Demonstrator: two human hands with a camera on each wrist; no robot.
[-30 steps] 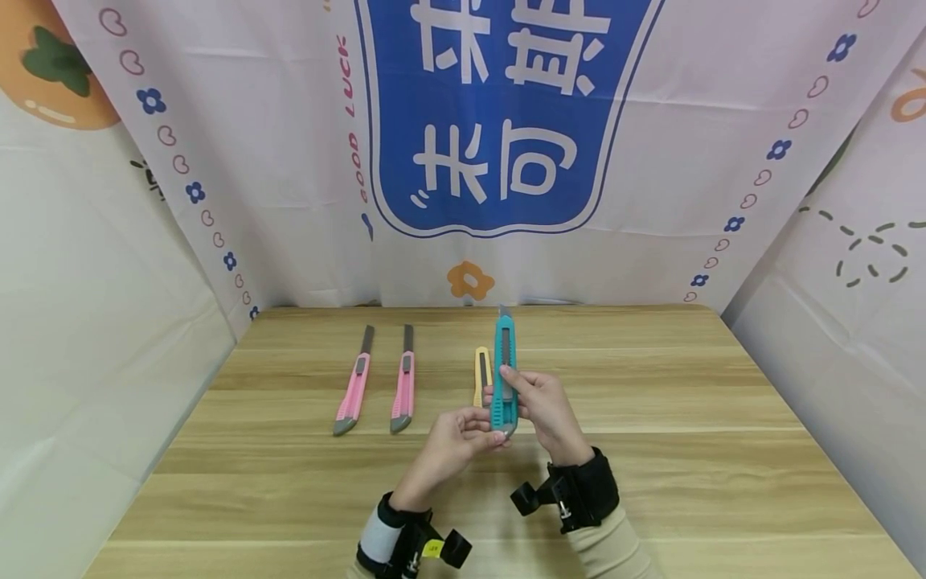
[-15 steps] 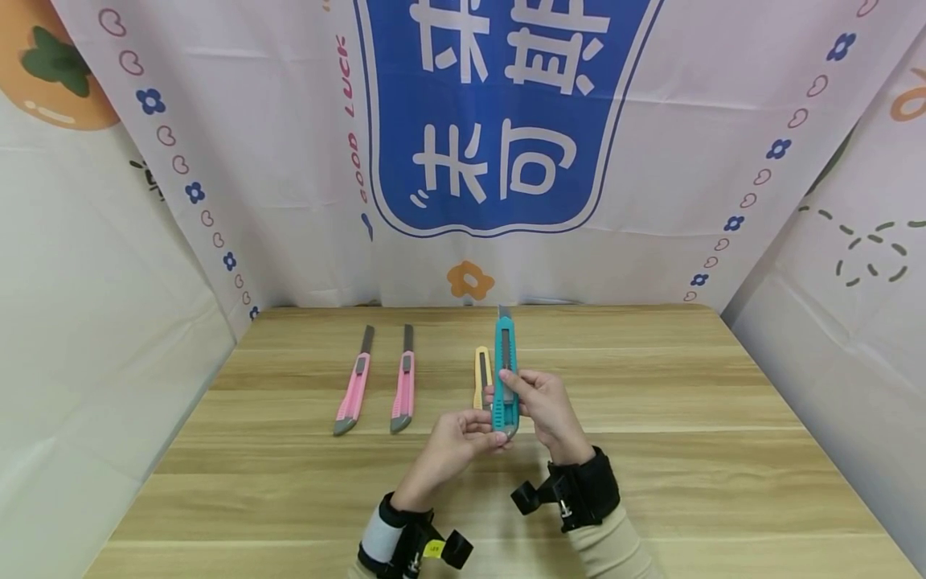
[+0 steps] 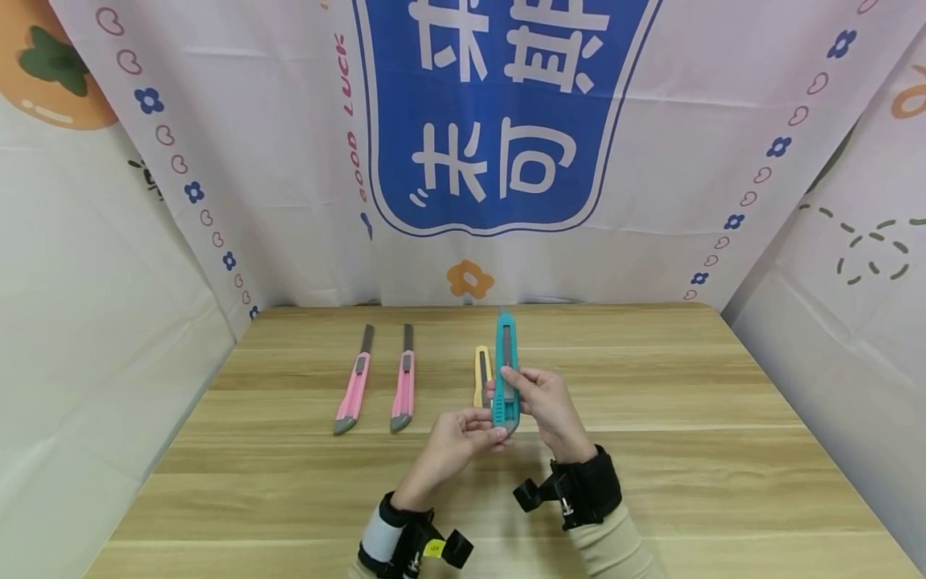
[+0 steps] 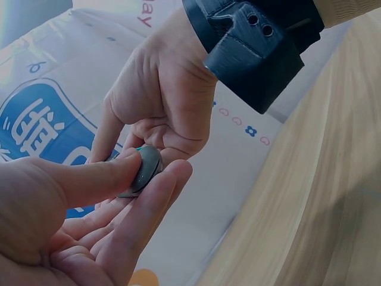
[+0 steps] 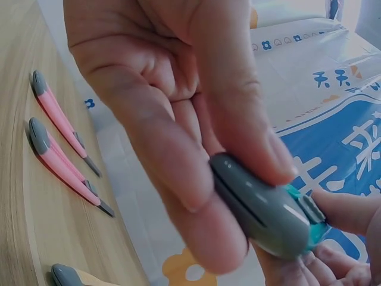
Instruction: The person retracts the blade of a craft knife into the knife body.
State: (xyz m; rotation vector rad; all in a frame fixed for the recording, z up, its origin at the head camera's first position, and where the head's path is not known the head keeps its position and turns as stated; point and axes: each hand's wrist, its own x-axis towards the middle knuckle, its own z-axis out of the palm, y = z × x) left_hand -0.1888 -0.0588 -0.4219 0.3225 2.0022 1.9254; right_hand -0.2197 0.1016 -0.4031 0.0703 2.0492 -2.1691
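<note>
A teal utility knife (image 3: 506, 346) is held upright above the table in the head view, and no blade shows past its top end. My left hand (image 3: 454, 444) pinches its grey end cap (image 5: 262, 205) between thumb and fingers. Higher up the body, my right hand (image 3: 547, 406) grips it with the thumb on the front, over the slider track. Behind it lies a yellow utility knife (image 3: 481, 374), its lower end hidden by the hands. In the right wrist view, the right thumb (image 5: 348, 211) is at the grey slider (image 5: 310, 208).
Two pink utility knives, the outer one (image 3: 353, 390) and the inner one (image 3: 403, 390), lie left of the hands on the wooden table (image 3: 687, 450), their blades extended toward the back. A printed white cloth (image 3: 311, 241) hangs behind the table.
The blade tip that stuck out of the teal knife's top is now inside the body. Both hands keep their hold, nearly in place.
</note>
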